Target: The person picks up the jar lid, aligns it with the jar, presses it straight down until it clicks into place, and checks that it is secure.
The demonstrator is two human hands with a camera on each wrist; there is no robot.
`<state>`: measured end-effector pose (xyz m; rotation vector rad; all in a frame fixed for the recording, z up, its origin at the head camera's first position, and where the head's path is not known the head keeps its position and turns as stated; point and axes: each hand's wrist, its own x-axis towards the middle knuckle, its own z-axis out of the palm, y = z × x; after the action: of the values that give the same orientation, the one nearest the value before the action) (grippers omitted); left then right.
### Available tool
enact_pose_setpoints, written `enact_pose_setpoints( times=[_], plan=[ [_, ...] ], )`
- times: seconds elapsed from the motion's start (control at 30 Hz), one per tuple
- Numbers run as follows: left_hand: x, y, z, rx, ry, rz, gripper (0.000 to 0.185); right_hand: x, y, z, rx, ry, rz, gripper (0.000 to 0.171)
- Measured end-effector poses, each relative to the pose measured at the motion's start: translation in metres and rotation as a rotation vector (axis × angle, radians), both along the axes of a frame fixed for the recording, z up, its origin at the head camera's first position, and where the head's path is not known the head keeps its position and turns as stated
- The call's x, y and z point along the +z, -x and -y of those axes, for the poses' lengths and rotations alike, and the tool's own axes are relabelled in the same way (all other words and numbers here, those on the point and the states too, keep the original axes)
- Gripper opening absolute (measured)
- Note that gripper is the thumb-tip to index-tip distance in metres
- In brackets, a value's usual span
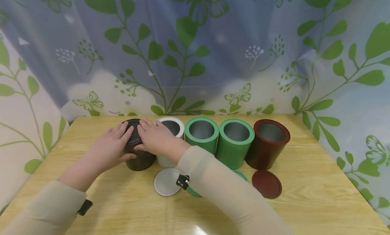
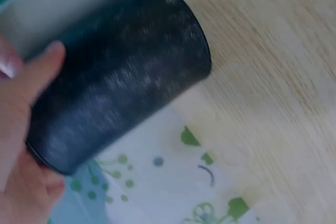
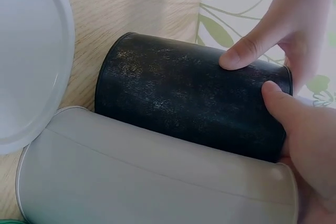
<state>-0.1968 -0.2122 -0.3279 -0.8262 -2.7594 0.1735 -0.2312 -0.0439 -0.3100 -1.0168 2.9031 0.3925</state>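
At the left end of a row stands an upright black can (image 1: 140, 160) with a black lid (image 1: 134, 136) on its top. My left hand (image 1: 106, 148) lies with extended fingers on the lid's left side, its thumb against the can wall. From the right, my right hand (image 1: 158, 138) presses its fingers over the lid, thumb near the rim. Both thumbs touch the black can (image 3: 184, 98) in the right wrist view. Close beside it stands an open white can (image 1: 180, 123), partly behind my right hand. A white lid (image 1: 165, 183) lies in front.
Two open green cans (image 1: 207, 145) (image 1: 233, 153) and an open dark red can (image 1: 262, 153) continue the row. Before them lie a dark red lid (image 1: 267, 184) and green lids (image 1: 241, 175) partly hidden by my right sleeve. A patterned curtain (image 1: 213, 76) hangs behind the wooden table (image 1: 313, 194).
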Motion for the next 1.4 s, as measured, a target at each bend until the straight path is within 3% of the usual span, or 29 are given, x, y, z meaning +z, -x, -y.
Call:
enact_pose_setpoints(
  times=[0.2, 0.37, 0.57, 0.87, 1.07, 1.2, 1.4],
  plan=[
    [-0.004, -0.012, -0.004, 0.02, -0.002, -0.138, 0.084, 0.0, -0.005, 0.002, 0.002, -0.006, -0.016, 0.074],
    [-0.002, -0.01, -0.006, 0.02, 0.008, -0.133, 0.081, 0.004, -0.011, 0.006, -0.025, -0.058, -0.043, 0.072],
    [0.0, -0.008, -0.01, 0.016, 0.029, -0.127, 0.08, -0.002, -0.015, 0.005, -0.018, -0.022, -0.106, 0.069],
    [0.007, 0.0, -0.014, 0.08, 0.076, -0.052, 0.087, -0.005, -0.015, 0.003, 0.03, -0.039, -0.144, 0.068],
    [0.007, 0.009, -0.004, -0.04, 0.01, 0.094, 0.089, -0.003, -0.016, 0.008, 0.021, -0.042, -0.127, 0.07],
    [0.008, 0.012, -0.004, -0.065, 0.027, 0.083, 0.083, -0.001, -0.016, 0.008, -0.011, -0.033, -0.107, 0.07],
    [0.009, 0.011, -0.008, -0.048, 0.019, 0.081, 0.08, -0.005, -0.015, 0.005, -0.005, -0.006, -0.089, 0.07]
  ],
)
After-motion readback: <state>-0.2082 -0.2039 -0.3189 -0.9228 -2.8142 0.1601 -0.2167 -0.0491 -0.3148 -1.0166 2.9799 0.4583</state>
